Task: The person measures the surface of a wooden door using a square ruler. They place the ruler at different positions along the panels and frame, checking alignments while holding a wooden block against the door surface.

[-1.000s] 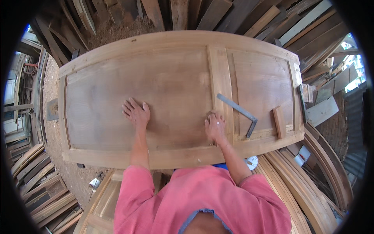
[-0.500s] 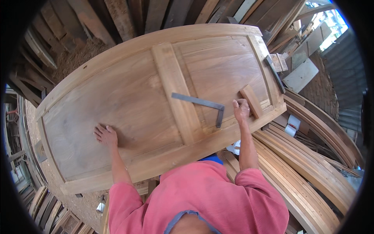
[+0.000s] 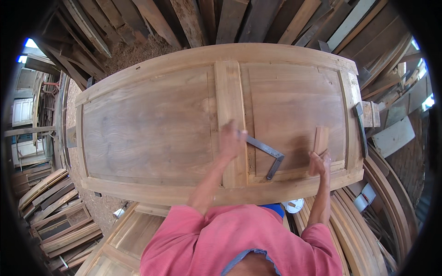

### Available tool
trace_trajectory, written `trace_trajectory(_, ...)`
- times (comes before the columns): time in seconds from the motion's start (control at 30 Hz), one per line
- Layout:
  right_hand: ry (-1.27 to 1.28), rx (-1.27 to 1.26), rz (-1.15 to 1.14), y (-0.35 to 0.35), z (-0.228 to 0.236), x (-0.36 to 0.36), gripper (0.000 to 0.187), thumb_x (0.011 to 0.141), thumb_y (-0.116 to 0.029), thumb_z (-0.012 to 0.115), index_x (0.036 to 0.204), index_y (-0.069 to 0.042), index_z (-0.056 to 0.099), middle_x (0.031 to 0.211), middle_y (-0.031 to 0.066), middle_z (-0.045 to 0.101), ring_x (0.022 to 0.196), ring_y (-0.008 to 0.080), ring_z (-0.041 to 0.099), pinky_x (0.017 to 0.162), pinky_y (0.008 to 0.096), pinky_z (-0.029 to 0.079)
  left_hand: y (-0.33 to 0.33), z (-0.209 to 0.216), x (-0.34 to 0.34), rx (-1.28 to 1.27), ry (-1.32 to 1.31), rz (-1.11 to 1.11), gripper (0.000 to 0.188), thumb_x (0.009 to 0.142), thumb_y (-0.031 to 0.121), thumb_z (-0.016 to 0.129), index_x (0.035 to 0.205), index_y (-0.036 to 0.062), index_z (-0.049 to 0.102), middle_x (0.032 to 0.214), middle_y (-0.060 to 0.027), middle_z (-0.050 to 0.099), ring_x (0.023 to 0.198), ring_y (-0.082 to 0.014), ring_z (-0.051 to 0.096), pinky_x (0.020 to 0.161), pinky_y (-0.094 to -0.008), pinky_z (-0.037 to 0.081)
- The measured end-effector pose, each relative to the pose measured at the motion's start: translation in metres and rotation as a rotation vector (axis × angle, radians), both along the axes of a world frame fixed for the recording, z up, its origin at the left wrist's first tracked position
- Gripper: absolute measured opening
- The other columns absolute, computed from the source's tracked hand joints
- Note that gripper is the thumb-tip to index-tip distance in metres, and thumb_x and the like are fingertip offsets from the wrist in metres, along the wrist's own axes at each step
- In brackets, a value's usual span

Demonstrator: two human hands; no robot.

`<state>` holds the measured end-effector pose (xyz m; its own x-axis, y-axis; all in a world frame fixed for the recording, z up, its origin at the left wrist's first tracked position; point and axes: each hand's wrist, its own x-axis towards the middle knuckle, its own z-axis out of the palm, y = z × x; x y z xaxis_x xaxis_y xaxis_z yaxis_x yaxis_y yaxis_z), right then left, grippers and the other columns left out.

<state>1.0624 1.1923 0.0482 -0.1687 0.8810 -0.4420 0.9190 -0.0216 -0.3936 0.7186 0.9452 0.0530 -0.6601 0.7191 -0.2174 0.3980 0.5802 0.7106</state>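
Note:
A wooden panel door (image 3: 147,124) lies flat before me, with a pale middle rail (image 3: 229,87) between two recessed panels. My left hand (image 3: 230,141) is over that rail, at the long-blade end of a metal try square (image 3: 267,148). The hand is smeared by motion, so whether its fingers hold the blade cannot be told. My right hand (image 3: 321,162) is closed around the lower part of a short reddish wood block (image 3: 321,138), which stands over the right panel near the door's near edge.
A dark metal bar (image 3: 361,129) lies along the door's right end. Long timber strips (image 3: 352,225) are stacked at the lower right, by a white bucket (image 3: 293,205). Planks (image 3: 230,23) lean beyond the far edge. Another panelled piece (image 3: 133,234) lies at the near left.
My left hand has left the left panel and moved right to the try square. My right hand has taken hold of the wood block. The view has turned.

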Motion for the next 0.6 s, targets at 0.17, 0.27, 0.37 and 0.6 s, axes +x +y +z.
trace_trajectory(0.17, 0.508, -0.011, -0.067, -0.061, 0.008, -0.137, 0.066, 0.077, -0.027, 0.083, 0.122, 0.012, 0.054, 0.113, 0.0299, 0.064, 0.105, 0.0361, 0.065, 0.089, 0.0447, 0.054, 0.092, 0.035, 0.037, 0.075, -0.536, -0.182, 0.094, 0.095, 0.047, 0.063, 0.159, -0.0025, 0.016, 0.142, -0.0327, 0.054, 0.135, -0.0450, 0.050, 0.114, -0.0512, 0.039)
trace_trajectory(0.27, 0.410, 0.278, 0.211, -0.092, -0.017, -0.182, 0.062, 0.079, -0.019, 0.080, 0.124, 0.012, 0.051, 0.113, 0.0267, 0.060, 0.102, 0.0339, 0.063, 0.085, 0.0438, 0.052, 0.118, 0.028, 0.037, 0.049, -0.454, -0.050, 0.109, 0.088, 0.055, 0.071, 0.161, -0.0014, 0.012, 0.141, -0.0345, 0.054, 0.133, -0.0434, 0.053, 0.114, -0.0475, 0.041)
trace_trajectory(0.37, 0.684, -0.062, 0.149, -0.116, 0.021, -0.223, 0.061, 0.082, -0.010, 0.073, 0.131, 0.011, 0.045, 0.114, 0.0245, 0.054, 0.098, 0.0363, 0.058, 0.087, 0.0450, 0.050, 0.122, 0.020, 0.001, 0.064, -0.255, 0.132, 0.123, 0.077, 0.059, 0.080, 0.161, -0.0014, 0.013, 0.141, -0.0355, 0.053, 0.130, -0.0439, 0.056, 0.112, -0.0452, 0.043)
trace_trajectory(0.6, 0.430, 0.569, 0.757, -0.010, -0.042, -0.168, 0.058, 0.093, -0.010, 0.069, 0.145, -0.003, 0.044, 0.139, 0.0235, 0.053, 0.126, 0.0412, 0.053, 0.107, 0.0498, 0.043, 0.090, 0.038, -0.085, -0.040, -0.078, -0.096, 0.109, 0.068, 0.047, 0.086, 0.154, 0.0056, 0.033, 0.138, -0.0253, 0.057, 0.130, -0.0413, 0.055, 0.110, -0.0446, 0.043)
